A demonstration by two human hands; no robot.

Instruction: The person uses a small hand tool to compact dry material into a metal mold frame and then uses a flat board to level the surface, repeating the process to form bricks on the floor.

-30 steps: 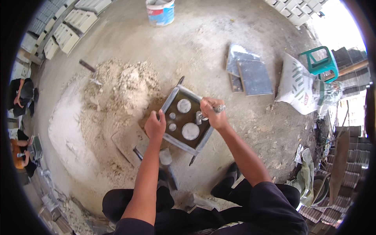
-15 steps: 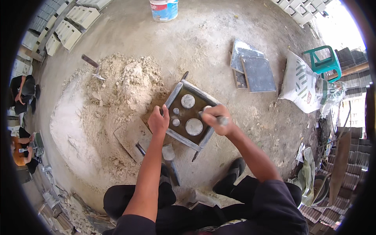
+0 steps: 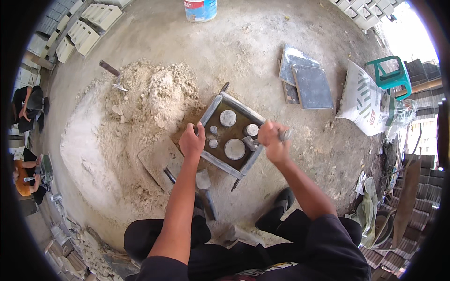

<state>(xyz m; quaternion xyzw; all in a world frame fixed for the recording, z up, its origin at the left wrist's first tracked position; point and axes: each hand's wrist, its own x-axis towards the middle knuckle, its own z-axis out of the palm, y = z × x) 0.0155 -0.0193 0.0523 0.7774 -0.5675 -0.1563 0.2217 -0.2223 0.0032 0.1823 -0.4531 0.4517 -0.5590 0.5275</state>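
On a dusty grey-brown floor sits a square mold frame with round discs set inside its rails. The left hand grips the frame's left rail; the right hand is clenched round a short-handled hammer, its head over the right side. A heap of pale sand spreads to the left. Dark flat plates, a white sack and a green plastic stool stand or lie rightward. A bucket is at the far edge; pale molded blocks line the upper left, and two people sit along the left rim.
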